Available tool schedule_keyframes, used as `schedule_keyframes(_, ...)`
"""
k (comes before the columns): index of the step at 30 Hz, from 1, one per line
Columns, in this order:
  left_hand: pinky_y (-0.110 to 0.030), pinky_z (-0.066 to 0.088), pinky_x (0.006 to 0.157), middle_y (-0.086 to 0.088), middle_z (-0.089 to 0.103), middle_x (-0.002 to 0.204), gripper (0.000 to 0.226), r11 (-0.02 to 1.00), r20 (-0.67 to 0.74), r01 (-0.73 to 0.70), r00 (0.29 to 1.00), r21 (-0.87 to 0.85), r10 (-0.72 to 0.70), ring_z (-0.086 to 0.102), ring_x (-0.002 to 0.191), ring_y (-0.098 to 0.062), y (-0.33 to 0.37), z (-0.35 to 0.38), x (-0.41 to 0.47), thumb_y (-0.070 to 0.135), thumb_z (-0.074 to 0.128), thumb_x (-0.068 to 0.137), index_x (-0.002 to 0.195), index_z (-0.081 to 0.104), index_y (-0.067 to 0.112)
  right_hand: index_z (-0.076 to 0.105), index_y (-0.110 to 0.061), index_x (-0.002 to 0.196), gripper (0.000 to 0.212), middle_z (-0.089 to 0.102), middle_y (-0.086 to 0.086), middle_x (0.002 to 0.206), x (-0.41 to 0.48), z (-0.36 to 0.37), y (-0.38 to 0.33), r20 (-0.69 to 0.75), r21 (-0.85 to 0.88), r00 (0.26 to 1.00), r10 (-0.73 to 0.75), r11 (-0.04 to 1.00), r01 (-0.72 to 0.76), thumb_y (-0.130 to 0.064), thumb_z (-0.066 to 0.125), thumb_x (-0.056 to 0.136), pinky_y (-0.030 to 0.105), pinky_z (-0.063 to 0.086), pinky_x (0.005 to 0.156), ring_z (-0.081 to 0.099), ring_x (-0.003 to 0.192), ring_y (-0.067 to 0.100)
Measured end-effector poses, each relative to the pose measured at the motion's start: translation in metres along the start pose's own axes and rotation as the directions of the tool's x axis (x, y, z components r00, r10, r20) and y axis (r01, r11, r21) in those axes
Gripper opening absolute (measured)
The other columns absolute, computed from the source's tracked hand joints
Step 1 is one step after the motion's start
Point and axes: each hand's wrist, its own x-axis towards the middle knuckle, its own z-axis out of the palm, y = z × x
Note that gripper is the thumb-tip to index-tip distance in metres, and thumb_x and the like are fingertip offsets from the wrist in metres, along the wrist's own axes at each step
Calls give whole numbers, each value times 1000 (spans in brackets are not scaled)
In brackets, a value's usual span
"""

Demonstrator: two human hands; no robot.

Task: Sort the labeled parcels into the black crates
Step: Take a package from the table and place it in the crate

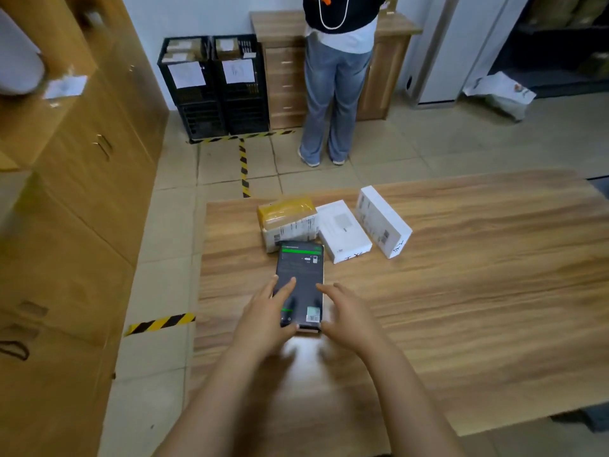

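— We stand at a wide wood-grain table (461,291). The two stacks of black slatted plastic crates (214,103) sit by the far wall, with parcels in the top ones.

— On the table a brown tape-wrapped cardboard parcel (286,212), a flat white carton (342,230) and an upended white carton (384,221) cluster together.

— Nearest us lies the flat black labelled box (301,272). Our left hand (267,311) rests straight fingers on it. Our right hand (349,311) is spread at its right edge, gripping nothing.
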Motion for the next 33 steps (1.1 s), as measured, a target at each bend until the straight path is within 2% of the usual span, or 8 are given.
schedule_keyframes(6,-25,13,116,-4,-5,163,98,999,108,-33,994,41,28,3,150,-17,-17,28,27,46,71,81,155,8,30,23,-16,153,93,40,11,144,21,33,12,74,-9,995,60,998,-60,-37,66,73,40,41,102,47,124,33)
schedule_keyframes(9,-27,9,118,-4,-11,162,98,998,94,-54,994,19,52,-6,150,-17,-25,38,30,48,70,82,155,9,29,28,-12,149,91,38,12,143,24,44,19,50,-18,992,115,993,-114,-37,74,74,35,36,103,42,127,34)
schedule_keyframes(16,-33,20,116,-7,-6,163,90,998,53,-67,996,-7,67,-5,150,-21,-29,31,11,51,60,89,144,-11,49,16,-29,154,95,11,5,162,17,48,20,98,149,992,75,985,-89,-25,75,79,33,22,118,15,149,22)
schedule_keyframes(19,-38,31,113,-10,4,162,100,996,63,-47,997,-79,52,12,149,-24,-32,24,0,47,66,85,138,-18,60,14,-37,154,91,14,-5,162,6,40,7,90,259,995,-38,966,13,-11,66,84,29,24,118,15,147,7)
schedule_keyframes(22,-41,43,106,-2,24,160,110,963,34,-62,997,-263,73,37,140,-20,-43,23,-9,35,75,81,140,-13,63,22,-40,149,91,27,-16,155,-2,34,-5,53,373,991,-125,923,97,9,58,81,8,29,107,26,137,-13)
schedule_keyframes(25,-38,46,103,10,20,160,110,943,-25,-89,996,-320,86,39,137,-12,-50,23,-16,27,76,81,142,-9,62,21,-54,145,92,39,-28,144,-4,32,-13,38,340,993,-115,936,95,2,60,84,5,33,98,39,126,-17)
schedule_keyframes(29,-19,38,101,16,6,161,99,936,-121,-138,987,-325,104,28,142,-6,-54,18,-20,30,75,82,143,4,62,26,-53,142,84,47,-26,139,5,37,-21,25,317,993,-116,943,102,-6,64,85,11,34,103,40,129,-10)
schedule_keyframes(33,-31,37,107,15,-11,161,97,962,-159,-62,987,-266,20,12,148,-10,-63,14,-27,41,76,79,144,6,60,35,-33,147,80,37,-10,150,14,53,-22,84,266,990,-112,960,86,-14,74,80,28,31,114,35,140,9)
